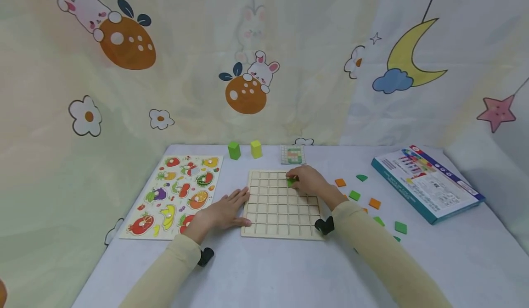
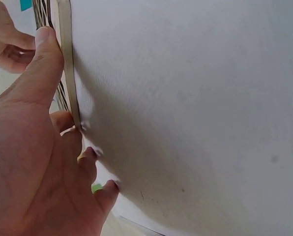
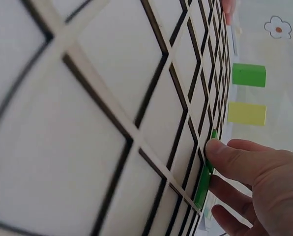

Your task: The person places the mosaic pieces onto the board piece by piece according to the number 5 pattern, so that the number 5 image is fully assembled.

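A wooden grid board [image 1: 264,211] lies flat on the table. My left hand [image 1: 223,210] rests at its left edge, fingers stretched out and thumb on the near-left rim; in the left wrist view the thumb [image 2: 47,54] presses on the board's edge. Over the far cells, my right hand [image 1: 310,180] pinches a green tile [image 1: 291,182]. The right wrist view shows thumb and fingers at green pieces [image 3: 203,184] on the grid; whether there is one tile or two is hard to tell.
Loose green tiles [image 1: 400,227] and orange tiles [image 1: 374,203] lie to the right, before a flat box [image 1: 434,184]. A fruit puzzle board [image 1: 173,198] lies left. Behind the grid stand a green block [image 1: 234,150], a yellow-green block [image 1: 256,149] and a pattern card [image 1: 293,154].
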Tool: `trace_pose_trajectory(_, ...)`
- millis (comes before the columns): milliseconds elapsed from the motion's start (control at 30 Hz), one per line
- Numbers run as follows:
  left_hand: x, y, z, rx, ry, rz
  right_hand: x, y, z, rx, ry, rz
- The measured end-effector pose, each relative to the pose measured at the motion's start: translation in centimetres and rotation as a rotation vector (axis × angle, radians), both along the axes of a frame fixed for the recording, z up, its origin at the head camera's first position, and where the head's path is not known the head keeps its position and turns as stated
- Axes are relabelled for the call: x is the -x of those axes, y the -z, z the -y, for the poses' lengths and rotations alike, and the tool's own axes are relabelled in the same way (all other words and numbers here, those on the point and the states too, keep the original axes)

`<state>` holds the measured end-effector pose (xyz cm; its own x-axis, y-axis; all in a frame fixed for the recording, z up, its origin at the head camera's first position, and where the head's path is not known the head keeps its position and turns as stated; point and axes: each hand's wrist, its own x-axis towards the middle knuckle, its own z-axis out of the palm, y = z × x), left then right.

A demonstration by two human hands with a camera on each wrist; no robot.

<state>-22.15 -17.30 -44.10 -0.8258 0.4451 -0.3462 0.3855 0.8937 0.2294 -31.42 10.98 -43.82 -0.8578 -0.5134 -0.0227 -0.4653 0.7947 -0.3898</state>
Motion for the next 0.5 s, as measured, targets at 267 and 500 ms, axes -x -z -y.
trace_pose_trajectory(267,0.1,0.4,0.0,-0.023,-0.012,0.010,-0.2,0.0,-0.5,-0.023,-0.005,0.009)
trace_pose_trajectory(500,0.2,0.4,0.1,-0.014,-0.004,0.003,-1.3,-1.0,-6.4,-0.020,0.111,0.029)
